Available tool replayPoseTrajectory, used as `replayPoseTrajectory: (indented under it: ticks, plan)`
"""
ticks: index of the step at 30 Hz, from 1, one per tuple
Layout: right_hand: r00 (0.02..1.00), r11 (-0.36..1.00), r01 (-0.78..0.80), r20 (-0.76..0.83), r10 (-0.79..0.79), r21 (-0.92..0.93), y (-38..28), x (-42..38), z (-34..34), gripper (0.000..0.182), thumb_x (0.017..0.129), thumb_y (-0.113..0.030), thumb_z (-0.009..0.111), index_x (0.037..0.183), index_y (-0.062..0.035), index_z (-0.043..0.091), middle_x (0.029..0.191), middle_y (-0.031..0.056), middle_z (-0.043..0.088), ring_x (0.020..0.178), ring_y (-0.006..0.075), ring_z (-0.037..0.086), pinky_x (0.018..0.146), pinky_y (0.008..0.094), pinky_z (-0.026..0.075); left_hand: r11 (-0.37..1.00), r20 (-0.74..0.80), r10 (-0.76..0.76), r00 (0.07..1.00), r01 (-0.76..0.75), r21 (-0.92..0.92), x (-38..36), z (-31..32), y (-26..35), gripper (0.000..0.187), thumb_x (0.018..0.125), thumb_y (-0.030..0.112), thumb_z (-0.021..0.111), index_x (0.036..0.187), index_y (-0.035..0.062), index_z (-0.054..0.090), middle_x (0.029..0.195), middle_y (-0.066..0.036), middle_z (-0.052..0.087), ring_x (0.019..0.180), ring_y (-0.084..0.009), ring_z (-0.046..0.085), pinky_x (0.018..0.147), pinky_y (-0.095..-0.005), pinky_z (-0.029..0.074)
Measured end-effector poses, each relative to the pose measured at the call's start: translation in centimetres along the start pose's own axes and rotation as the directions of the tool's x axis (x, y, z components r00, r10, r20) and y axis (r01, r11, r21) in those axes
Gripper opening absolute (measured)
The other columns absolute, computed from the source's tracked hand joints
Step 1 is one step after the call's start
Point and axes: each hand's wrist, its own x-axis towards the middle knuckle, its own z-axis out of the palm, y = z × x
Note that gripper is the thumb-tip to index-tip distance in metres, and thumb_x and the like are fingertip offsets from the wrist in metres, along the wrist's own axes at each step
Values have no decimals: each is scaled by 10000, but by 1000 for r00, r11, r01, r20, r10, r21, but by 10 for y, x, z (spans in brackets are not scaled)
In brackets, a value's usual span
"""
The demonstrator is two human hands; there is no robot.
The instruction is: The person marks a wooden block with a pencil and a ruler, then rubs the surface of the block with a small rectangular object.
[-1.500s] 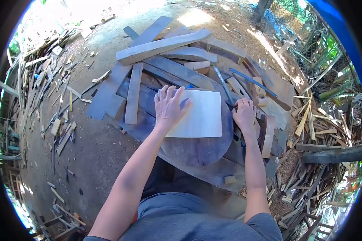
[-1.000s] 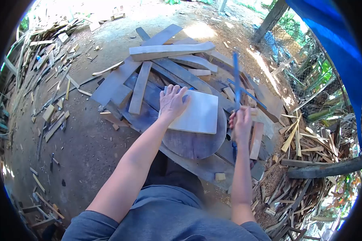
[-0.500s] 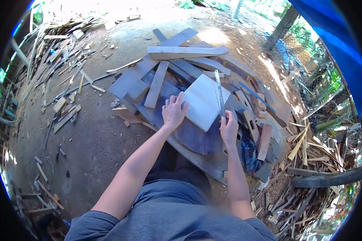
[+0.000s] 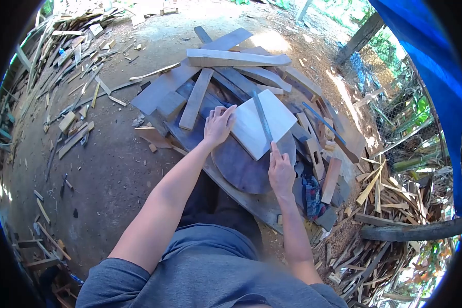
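A pale square wooden board (image 4: 249,128) lies on a round dark wooden piece (image 4: 236,172) on the cluttered work table. My left hand (image 4: 219,126) is at the board's left corner, its fingers curled against the edge. Held in my right hand (image 4: 281,172) is a long, narrow, grey metal file (image 4: 262,115), though its surface texture is too fine to make out. The file slants across the board's top face, with my index finger stretched along its near end.
Planks and a long shaped wooden piece (image 4: 236,58) are stacked behind the board. To the right lie a dark-bladed tool (image 4: 323,123), mortised wooden pieces (image 4: 315,156) and a plaid cloth (image 4: 312,195). Wood scraps (image 4: 76,138) litter the ground; a curved post (image 4: 410,230) stands right.
The file has moved left and down, from above the board's right side onto its face. My left hand's fingers have curled in at the board's corner.
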Motion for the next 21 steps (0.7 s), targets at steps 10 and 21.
replayPoseTrajectory:
  ticks: [10,21]
  plan:
    - [994,978,93,69,-81,-187,-10,23,-4,409,990,-231,549,1398,-212,585,751,120,630,548,332,666,506,448,553,943,-219,-236,947,277,182,0,20,47,294,998,226,504,1253,123,609,1176,-80,583,1136,-285,539,959,-441,416]
    - [979,990,87,195,-65,-109,-17,-15,-25,436,988,-220,538,1423,-214,562,725,138,651,592,351,691,507,460,562,967,-180,-171,969,200,158,-4,14,46,332,994,206,495,1300,106,572,1259,-71,589,1166,-296,547,963,-441,439]
